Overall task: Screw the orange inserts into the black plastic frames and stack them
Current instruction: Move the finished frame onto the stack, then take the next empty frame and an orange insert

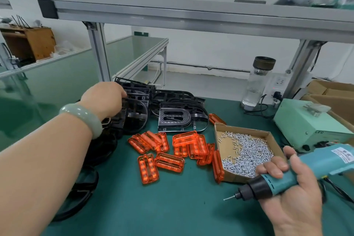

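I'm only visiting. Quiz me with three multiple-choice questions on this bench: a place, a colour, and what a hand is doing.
1. Where is the box of screws?
A. on the overhead shelf
B. right of the orange inserts
C. under the left arm

2. What colour is the screwdriver body?
A. red
B. yellow
C. teal

3. What is the left hand doing?
A. lying flat on the mat
B. gripping one of the black frames
C. pinching a screw

B: the box lies just right of the inserts.
C: the teal body shows in the right hand.
B: its fingers curl round a frame.
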Demonstrator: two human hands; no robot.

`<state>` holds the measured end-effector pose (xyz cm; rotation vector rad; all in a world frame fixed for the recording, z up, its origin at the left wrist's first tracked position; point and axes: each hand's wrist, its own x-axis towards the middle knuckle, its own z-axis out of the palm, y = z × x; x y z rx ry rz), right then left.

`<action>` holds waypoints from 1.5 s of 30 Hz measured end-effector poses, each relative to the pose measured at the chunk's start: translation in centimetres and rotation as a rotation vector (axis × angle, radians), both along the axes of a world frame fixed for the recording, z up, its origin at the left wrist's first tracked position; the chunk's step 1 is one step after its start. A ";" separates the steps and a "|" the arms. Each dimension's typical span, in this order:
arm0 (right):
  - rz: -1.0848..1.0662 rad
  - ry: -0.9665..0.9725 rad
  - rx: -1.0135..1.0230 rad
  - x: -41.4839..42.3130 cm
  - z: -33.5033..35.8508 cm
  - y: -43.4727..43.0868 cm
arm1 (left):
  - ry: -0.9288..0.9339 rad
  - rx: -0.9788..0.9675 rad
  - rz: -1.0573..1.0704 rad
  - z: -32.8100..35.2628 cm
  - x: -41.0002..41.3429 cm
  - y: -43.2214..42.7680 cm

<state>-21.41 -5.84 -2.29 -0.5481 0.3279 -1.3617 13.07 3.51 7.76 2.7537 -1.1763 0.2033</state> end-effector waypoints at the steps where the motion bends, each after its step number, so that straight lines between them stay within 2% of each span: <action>1: 0.004 -0.003 0.005 0.0 0.0 -0.1 | 0.003 0.029 0.013 -0.2 0.6 -0.3; 5: 0.019 -0.012 0.019 0.1 0.0 -0.2 | -0.062 0.241 -0.003 -1.2 1.7 -1.1; 7: 0.026 -0.015 0.025 0.1 0.0 -0.2 | -0.085 0.287 0.010 -1.6 1.8 -1.1; 13: 0.030 -0.015 0.030 0.1 0.0 -0.2 | -0.114 0.242 0.012 -1.0 1.3 -1.1; 22: 0.051 -0.010 0.025 -0.2 0.2 -0.3 | -0.149 0.295 -0.156 1.9 0.4 -0.8; 26: 0.053 -0.017 0.028 -0.3 0.2 -0.2 | -0.098 0.176 -0.223 3.7 0.5 -0.5; 29: 0.057 -0.029 0.028 -0.3 0.2 -0.2 | 0.026 -0.077 -0.291 5.1 -0.2 -0.1; 33: 0.062 -0.042 0.026 -0.3 0.3 -0.3 | 0.288 -0.525 -0.326 5.9 -2.6 0.9; 36: 0.068 -0.046 0.037 -0.3 0.4 -0.2 | 0.485 -0.753 -0.332 5.1 -4.7 1.6; 42: 0.069 -0.057 0.068 -0.4 0.6 0.1 | 1.081 -1.003 -0.218 1.1 -9.2 2.9; 45: 0.072 -0.066 0.085 -0.6 0.8 0.0 | 1.272 -1.042 -0.150 -1.2 -11.3 4.0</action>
